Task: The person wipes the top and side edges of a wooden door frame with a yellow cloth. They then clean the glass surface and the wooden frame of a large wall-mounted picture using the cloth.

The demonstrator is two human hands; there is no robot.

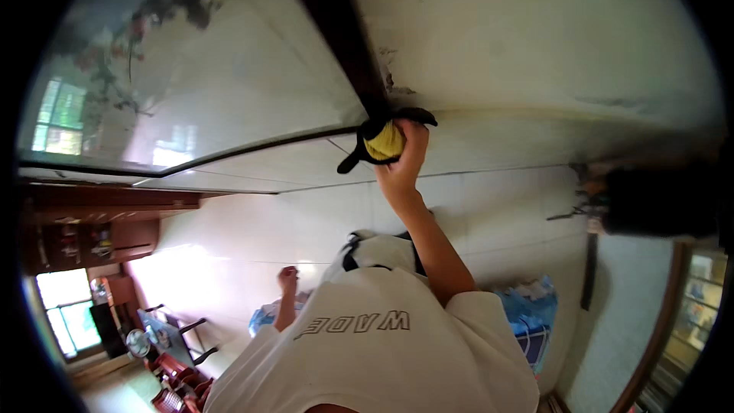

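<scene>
My right hand [405, 160] is raised high and shut on a yellow cloth with a black rim [384, 144]. It presses the cloth against the lower corner of the dark frame [336, 23] of a large glazed flower picture [176, 69] on the wall. My left hand [287, 279] is held up lower at the left with its fingers curled, and nothing shows in it. It touches nothing. A head and white-shirted shoulders [375, 336] fill the lower middle, with both arms rising from them.
A pale tiled wall [252, 229] runs below the picture. A blue wrapped pack [531, 313] lies right of the shoulder. A dark fixture [650, 203] hangs at the right by a doorway [688, 321]. A dark wood cabinet [99, 233], a window [65, 313], a fan [138, 343] and red chairs [176, 382] sit at the lower left.
</scene>
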